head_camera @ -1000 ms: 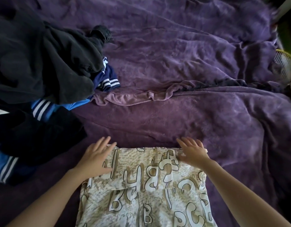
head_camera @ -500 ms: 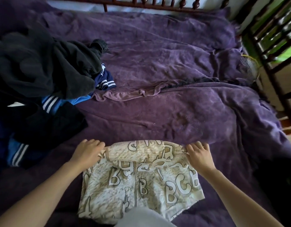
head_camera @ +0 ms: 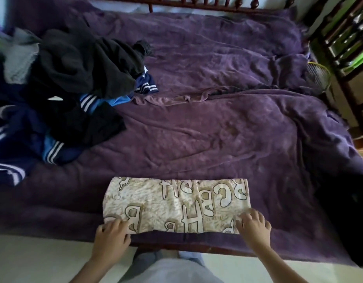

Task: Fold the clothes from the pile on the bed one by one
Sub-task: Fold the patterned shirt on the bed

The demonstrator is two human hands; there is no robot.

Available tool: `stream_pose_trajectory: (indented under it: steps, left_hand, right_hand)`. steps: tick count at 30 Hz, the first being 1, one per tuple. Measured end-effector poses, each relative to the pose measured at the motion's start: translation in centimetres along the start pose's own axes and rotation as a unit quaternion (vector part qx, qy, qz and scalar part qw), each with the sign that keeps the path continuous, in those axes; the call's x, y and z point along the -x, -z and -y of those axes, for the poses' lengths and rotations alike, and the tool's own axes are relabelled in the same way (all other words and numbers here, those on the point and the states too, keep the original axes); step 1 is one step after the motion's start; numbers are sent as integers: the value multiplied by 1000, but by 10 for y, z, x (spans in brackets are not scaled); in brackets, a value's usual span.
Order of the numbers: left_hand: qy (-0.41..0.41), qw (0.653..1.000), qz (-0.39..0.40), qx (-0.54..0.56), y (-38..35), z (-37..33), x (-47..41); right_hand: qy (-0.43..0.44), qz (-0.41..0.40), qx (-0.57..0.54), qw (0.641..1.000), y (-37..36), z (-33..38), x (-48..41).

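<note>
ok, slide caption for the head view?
Left hand and right hand on near corners of folded letter-print garment on purple bedspread; clothes pile at left.

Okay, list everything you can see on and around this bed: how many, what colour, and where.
letter-print garment: one, cream with brown letters, folded at the bed's near edge
clothes pile: one heap, black, grey and navy-blue with white stripes, left side of the bed
blanket: one, purple, rumpled, covering the bed
bed frame: one, dark wood, rail along the far edge
racket: one, yellowish rim, right edge of the bed
floor: pale, in front of the bed
left hand: one, fingers curled on the garment's near left corner
right hand: one, fingertips on its near right corner
</note>
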State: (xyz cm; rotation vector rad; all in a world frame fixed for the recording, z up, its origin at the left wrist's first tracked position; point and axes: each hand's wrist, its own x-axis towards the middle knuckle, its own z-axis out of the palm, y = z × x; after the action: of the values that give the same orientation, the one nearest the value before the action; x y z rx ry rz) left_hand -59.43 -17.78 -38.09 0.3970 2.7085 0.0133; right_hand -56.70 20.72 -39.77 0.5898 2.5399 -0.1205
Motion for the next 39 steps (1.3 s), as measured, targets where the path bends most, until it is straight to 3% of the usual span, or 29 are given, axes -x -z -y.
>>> stream_pose_trajectory:
  steps: [2,5,7,11,14,18,21,25,28,32,33,34,35,37,38,39]
  left_hand:
    - [25,998,58,0,10,-12,-2]
    - [5,999,39,-9,13,-26,-18]
    - [14,999,41,3,12,-34,-27]
    - [5,989,150,-10,-11,-43,-38]
    - [12,985,172,-7,-18,-48,-42]
    - [-14,983,181,3,-16,-58,-56]
    - [-25,981,193,13,-12,-64,-66]
    - [-32,981,193,4,-18,-53,-67]
    - [-43,988,145,17,-20,-40,-65]
    - [20,976,132,173,-14,-24,-68]
    - [59,955,126,261,-12,-20,-70]
    - [110,913,121,375,-10,-16,-73]
    - [177,840,121,498,-5,-12,-74]
    - [277,660,123,687,5,-7,-74]
    - [293,608,117,729,7,-3,-74]
    - [297,584,116,746,8,-1,-73]
  right_hand:
    - [-77,-14,-130,988,3,7,-12]
    - [-167,37,-321,932,10,10,-39]
    - [-179,71,-411,891,6,12,-51]
    - [-211,71,-472,853,6,9,-53]
    - [-212,53,-524,823,25,2,-48]
    - [-204,-61,-502,838,70,-10,-44]
    - [-222,-119,-366,896,105,-14,-38]
    - [-130,-112,-265,949,141,24,-13]
    - [14,-94,-184,978,144,78,12]
    - [148,1,-231,962,121,168,41]
    - [169,28,-256,951,111,189,45]
    - [190,53,-277,940,101,209,48]
    - [202,82,-298,929,90,224,49]
    - [196,170,-346,901,71,244,49]
    - [193,211,-351,891,62,248,48]
    - [192,229,-343,890,53,247,48]
